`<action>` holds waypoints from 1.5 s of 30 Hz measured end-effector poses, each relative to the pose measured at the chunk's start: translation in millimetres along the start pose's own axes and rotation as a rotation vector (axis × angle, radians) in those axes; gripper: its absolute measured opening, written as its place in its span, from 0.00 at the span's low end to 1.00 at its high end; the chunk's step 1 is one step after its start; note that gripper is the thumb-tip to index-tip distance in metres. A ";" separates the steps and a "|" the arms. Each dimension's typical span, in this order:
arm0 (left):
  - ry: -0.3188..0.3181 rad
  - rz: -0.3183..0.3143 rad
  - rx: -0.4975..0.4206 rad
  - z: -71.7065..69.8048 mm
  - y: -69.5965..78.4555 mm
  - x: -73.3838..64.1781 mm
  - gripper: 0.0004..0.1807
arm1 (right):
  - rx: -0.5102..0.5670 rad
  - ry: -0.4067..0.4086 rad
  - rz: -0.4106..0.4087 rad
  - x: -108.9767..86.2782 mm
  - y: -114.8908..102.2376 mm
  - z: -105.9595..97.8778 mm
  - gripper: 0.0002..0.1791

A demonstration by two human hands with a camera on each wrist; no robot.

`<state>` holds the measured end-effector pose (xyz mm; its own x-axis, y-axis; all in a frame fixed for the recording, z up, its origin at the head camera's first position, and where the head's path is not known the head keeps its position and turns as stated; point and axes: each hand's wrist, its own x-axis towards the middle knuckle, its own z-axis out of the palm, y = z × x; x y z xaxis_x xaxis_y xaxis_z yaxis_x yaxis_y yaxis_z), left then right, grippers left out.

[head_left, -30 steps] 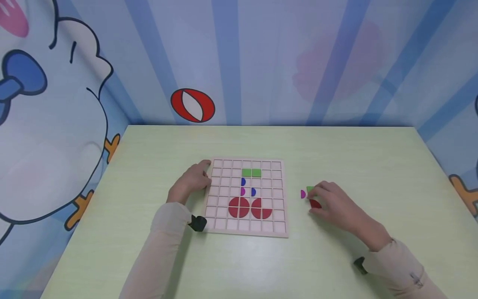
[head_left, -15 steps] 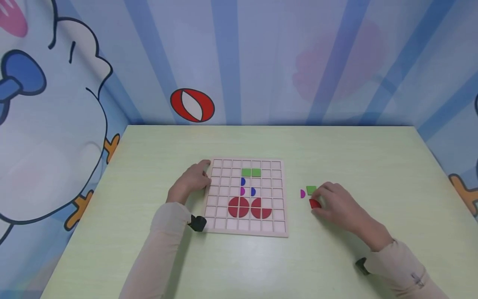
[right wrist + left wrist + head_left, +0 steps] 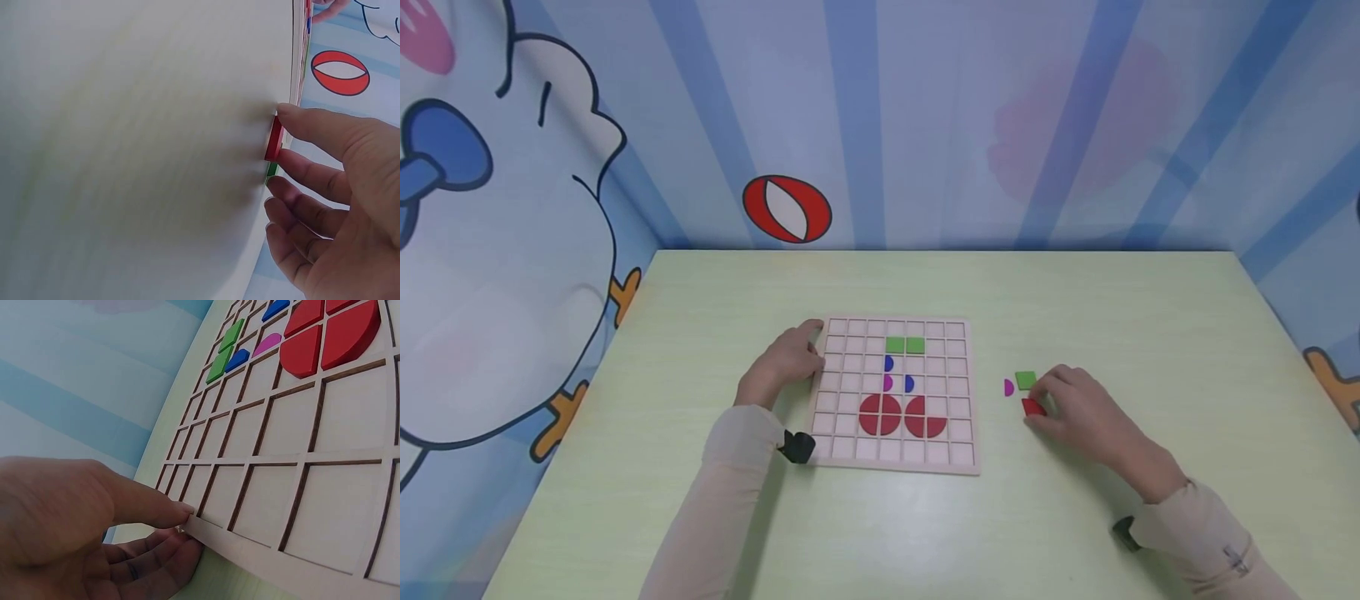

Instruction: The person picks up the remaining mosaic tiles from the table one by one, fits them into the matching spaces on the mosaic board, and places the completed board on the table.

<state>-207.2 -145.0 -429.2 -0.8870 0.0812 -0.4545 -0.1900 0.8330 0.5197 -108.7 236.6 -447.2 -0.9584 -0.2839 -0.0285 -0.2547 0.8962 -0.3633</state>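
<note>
While the left edge of the board (image 3: pixel 842 425) was held by the left hand (image 3: pixel 781 360), the red piece (image 3: pixel 1032 407) was pinched between thumb and finger of the right hand (image 3: pixel 1081 410), to the right of the board, near a green piece (image 3: pixel 1024 380).

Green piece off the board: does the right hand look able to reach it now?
Probably yes: the green piece lies by the right hand, largely uncovered, though that hand seems to pinch the red piece.
</note>
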 end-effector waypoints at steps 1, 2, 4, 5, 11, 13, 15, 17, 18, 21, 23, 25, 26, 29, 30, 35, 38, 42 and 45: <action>0.002 0.000 0.001 0.1 -0.2 0.1 0.36 | 0.003 0.000 0.004 0.1 -0.3 0.1 0.15; 0.004 0.001 0.002 0.2 -0.5 0.1 0.36 | 0.005 -0.001 0.008 0.2 -0.5 0.4 0.15; 0.006 0.009 0.005 0.4 -1.0 0.5 0.36 | 0.010 0.000 0.015 0.4 -0.9 1.2 0.14; 0.006 0.011 0.006 0.6 -1.1 0.7 0.36 | 0.014 0.002 0.015 0.5 -1.1 1.3 0.14; 0.003 0.016 0.009 1.1 -1.3 1.5 0.36 | 0.020 0.008 0.011 0.3 -2.3 0.6 0.11; 0.003 0.019 0.009 0.7 -1.3 1.5 0.36 | 0.020 0.008 0.014 0.3 -3.1 0.4 0.10; 0.003 0.023 0.011 0.4 -1.1 1.9 0.36 | 0.021 0.006 0.018 0.9 -4.3 0.3 0.10; 0.002 0.025 0.013 0.6 -0.9 2.3 0.36 | 0.022 0.005 0.020 1.4 -5.3 0.4 0.10; 0.002 0.026 0.013 0.8 -0.8 2.5 0.36 | 0.020 0.005 0.022 1.6 -5.5 0.5 0.09; 0.004 0.023 0.011 1.6 -0.5 2.5 0.36 | 0.017 0.005 0.022 1.9 -6.4 0.6 0.09; 0.004 0.018 0.007 1.9 -0.2 2.3 0.36 | 0.016 0.005 0.026 2.0 -6.8 0.5 0.09; 0.004 0.014 0.004 1.8 0.0 2.0 0.36 | 0.018 0.007 0.028 2.3 -7.8 0.0 0.10; 0.003 0.011 0.003 1.6 0.0 1.7 0.36 | 0.020 0.009 0.028 2.4 -8.6 -0.5 0.10; 0.002 0.005 0.001 0.6 0.7 0.8 0.36 | 0.028 0.025 0.016 3.5 -11.2 -1.7 0.11; 0.001 0.003 0.000 0.3 0.8 0.4 0.36 | 0.032 0.032 0.006 4.0 -12.3 -2.3 0.11; -0.002 -0.006 0.000 -0.8 1.2 -0.7 0.36 | 0.047 0.057 -0.030 8.0 -19.2 -3.4 0.11; -0.002 -0.007 0.000 -0.5 0.5 0.3 0.36 | 0.042 0.060 -0.036 11.8 -23.7 -3.0 0.12; -0.003 -0.005 0.002 -0.4 0.0 1.7 0.36 | 0.045 0.059 -0.031 16.8 -30.4 -2.7 0.12; -0.004 -0.003 0.004 -0.5 -0.2 2.0 0.36 | 0.055 0.061 -0.041 19.9 -36.0 -3.0 0.12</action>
<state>-209.2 -145.3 -429.9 -0.8845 0.0810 -0.4594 -0.1913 0.8352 0.5157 -119.0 199.7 -431.9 -0.9539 -0.2969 0.0438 -0.2878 0.8639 -0.4134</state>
